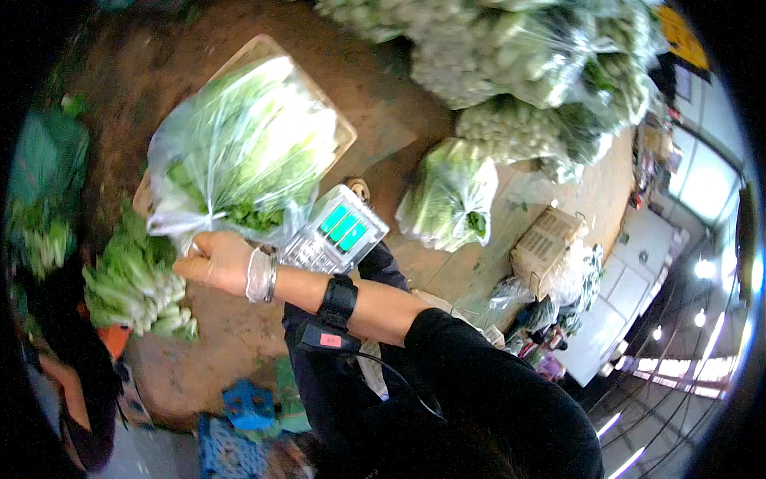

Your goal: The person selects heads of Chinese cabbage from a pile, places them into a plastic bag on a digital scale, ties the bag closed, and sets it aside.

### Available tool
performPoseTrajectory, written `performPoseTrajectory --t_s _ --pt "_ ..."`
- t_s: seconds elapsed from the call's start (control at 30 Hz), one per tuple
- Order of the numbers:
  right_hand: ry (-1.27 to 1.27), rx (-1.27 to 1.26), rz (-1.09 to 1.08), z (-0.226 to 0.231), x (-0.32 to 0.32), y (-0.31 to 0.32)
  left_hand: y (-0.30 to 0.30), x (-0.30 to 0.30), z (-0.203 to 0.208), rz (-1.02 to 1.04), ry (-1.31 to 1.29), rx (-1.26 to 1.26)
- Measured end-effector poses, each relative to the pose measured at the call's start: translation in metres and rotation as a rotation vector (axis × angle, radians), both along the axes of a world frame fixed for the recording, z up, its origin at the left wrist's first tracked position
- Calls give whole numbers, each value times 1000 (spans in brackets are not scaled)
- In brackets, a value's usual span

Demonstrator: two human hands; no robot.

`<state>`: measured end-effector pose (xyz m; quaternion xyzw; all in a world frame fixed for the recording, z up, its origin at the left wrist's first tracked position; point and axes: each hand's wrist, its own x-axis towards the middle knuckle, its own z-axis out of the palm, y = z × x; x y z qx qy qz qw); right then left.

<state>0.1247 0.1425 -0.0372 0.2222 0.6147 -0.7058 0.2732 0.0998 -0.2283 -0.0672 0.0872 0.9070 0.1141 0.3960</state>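
Right hand (219,263) grips 1 bag of greens (247,152); scale display (345,227) glows.

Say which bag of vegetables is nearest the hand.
The bag in the beige tray: its gathered neck meets the gloved hand. The bags farther right lie apart from it.

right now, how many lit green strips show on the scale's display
3, side by side on the scale: the first strip nearest the big bag of greens, the middle strip, and the last strip farthest from it. None appears hidden.
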Motion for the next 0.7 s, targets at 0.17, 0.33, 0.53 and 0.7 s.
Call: performPoseTrajectory --t_s 0.17,0.33,0.53,0.7 --pt "105 34 -127 73 -2 72 -61 -65 17 39 98 -212" --pt "17 -7 -71 132 29 143 -54 -57 51 86 155 -202" --pt "368 35 281 232 29 184 5 79 100 335 142 -34" --pt "293 130 260 279 48 231 86 226 132 683 -83 65"
